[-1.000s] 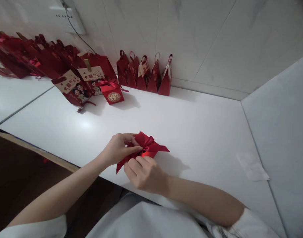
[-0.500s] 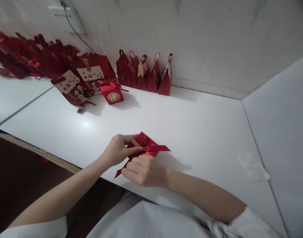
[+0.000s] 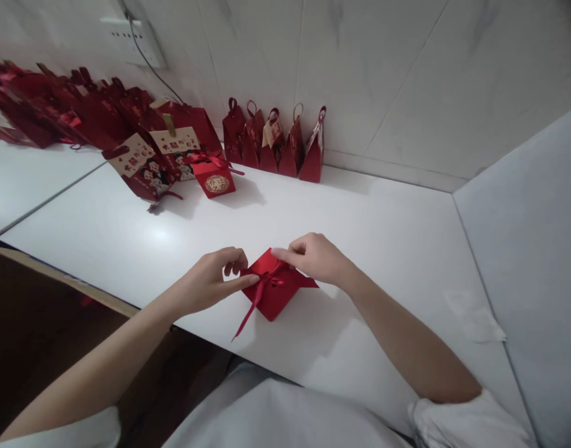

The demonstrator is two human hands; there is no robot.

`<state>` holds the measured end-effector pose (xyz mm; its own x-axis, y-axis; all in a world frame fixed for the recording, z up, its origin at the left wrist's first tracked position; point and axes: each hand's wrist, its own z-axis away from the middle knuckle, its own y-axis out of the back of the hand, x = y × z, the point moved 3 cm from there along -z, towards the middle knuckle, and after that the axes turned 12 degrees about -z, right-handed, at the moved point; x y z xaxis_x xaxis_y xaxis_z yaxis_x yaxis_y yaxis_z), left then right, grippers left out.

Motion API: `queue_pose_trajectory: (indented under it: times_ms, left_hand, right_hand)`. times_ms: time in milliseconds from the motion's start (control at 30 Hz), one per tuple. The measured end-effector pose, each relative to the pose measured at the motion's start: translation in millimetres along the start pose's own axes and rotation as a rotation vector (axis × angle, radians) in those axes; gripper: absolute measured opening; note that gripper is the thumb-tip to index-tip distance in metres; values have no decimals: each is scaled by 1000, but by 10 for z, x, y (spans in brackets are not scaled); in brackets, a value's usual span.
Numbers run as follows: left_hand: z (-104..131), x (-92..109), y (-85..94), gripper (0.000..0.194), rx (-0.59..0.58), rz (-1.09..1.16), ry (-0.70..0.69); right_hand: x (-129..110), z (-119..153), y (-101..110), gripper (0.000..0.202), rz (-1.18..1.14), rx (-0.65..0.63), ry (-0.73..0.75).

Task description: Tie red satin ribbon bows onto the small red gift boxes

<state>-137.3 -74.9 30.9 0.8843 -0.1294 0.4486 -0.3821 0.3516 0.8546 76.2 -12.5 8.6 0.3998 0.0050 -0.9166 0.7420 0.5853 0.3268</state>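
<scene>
A small red box (image 3: 276,303) sits on the white table, turned with one corner toward me. Across its top lies a red ribbon (image 3: 253,306) with a knot or bow near the middle; one tail hangs toward me, another points right. My left hand (image 3: 218,281) is at the box's left side, its thumb on the ribbon by the knot and its fingers curled. At the upper right, my right hand (image 3: 316,256) pinches a part of the ribbon between thumb and fingers.
Several small red boxes with loops (image 3: 289,146) stand along the wall. A finished-looking red box with a bow (image 3: 217,182) is beside printed red bags (image 3: 140,165) at the left. A white panel (image 3: 528,249) rises at the right.
My right hand has moved from the near side of the box to its upper right. The box front now shows, and the ribbon's near tail hangs loose.
</scene>
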Motion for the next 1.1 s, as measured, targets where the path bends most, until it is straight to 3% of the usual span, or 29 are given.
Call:
queue_pose_trajectory:
  times_ms: [133,233,367,500,700,900,1100]
  left_hand:
    - [9,7,-9,38,-129,144,-7]
    - [16,-6,-22,40,-186,241,-9]
    - [11,-44,-57,40,-212,288,-5]
    - [10,-39,-37,42,-217,208,26]
    - [7,8,21,40,-217,164,-8]
    - [-60,-21,22,41,-111,159,-34]
    - [-108,2,-54,43,-41,158,6]
  right_hand:
    - [49,81,-19,34,-221,-232,60]
    - [91,156,26,29,-337,-276,90]
    - [113,197,40,34,-290,-329,85]
    - [103,165,17,40,-188,-303,65]
    - [82,85,-50,37,-161,-316,212]
    - [66,162,-10,44,-241,-261,295]
    - [113,270,51,41,-255,-166,219]
